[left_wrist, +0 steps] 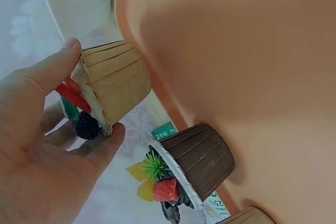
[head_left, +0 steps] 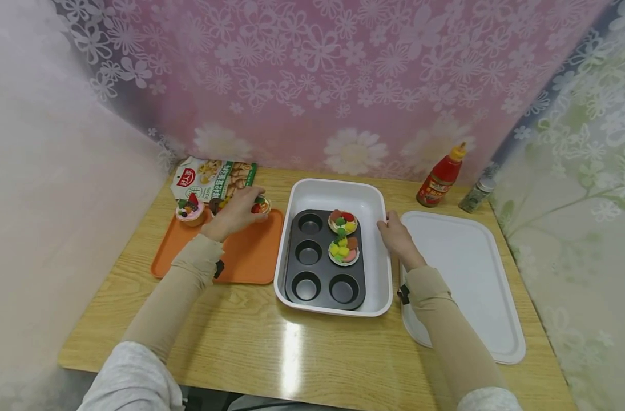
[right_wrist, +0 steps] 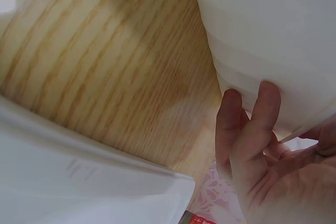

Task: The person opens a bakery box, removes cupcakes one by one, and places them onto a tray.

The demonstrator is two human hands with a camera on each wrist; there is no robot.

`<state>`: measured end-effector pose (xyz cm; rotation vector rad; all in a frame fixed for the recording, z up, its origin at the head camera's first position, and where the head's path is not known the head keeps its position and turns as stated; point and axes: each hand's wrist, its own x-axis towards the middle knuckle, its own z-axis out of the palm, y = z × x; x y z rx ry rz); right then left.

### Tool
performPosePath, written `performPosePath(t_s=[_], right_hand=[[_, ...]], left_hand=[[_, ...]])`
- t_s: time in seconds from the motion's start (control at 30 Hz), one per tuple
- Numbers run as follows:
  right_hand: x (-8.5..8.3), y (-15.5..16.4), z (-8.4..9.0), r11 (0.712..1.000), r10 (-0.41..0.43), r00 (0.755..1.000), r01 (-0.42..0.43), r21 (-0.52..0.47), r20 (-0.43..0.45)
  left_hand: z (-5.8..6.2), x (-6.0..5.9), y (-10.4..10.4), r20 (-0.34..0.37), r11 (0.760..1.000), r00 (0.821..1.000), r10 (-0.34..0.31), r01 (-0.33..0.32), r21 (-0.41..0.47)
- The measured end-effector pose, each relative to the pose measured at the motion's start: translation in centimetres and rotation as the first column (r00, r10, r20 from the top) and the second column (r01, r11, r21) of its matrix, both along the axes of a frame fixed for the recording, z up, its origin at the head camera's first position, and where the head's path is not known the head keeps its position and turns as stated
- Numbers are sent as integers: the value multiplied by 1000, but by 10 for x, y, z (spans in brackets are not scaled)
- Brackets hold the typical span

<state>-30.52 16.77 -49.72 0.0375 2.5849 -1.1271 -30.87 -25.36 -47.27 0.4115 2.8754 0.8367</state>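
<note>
Left hand [head_left: 233, 212] grip pinches tan cupcake [left_wrist: 111, 83] over orange tray [head_left: 250, 254]; right hand [head_left: 397, 235] fingers straight against white basin [head_left: 384, 251] right wall.

A ketchup bottle [head_left: 442, 178] stands beside a spice jar [head_left: 476, 195].
</note>
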Motion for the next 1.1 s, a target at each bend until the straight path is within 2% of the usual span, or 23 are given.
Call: performPosePath(t_s=[0.53,0.83,1.1], right_hand=[[1,-1,-1,1000,-2,1000,1,-7,-8],[2,-2,2,1000,-2,1000,2,-7,-3],[2,0,1,1000,7,1000,-7,0,-6]], left_hand=[[-8,-1,3,46,1000,999,13,-12,-7],[-14,-6,-1,40,999,999,-8,10,-49],[-17,-7,-3,66,999,998,-23,25,-31]])
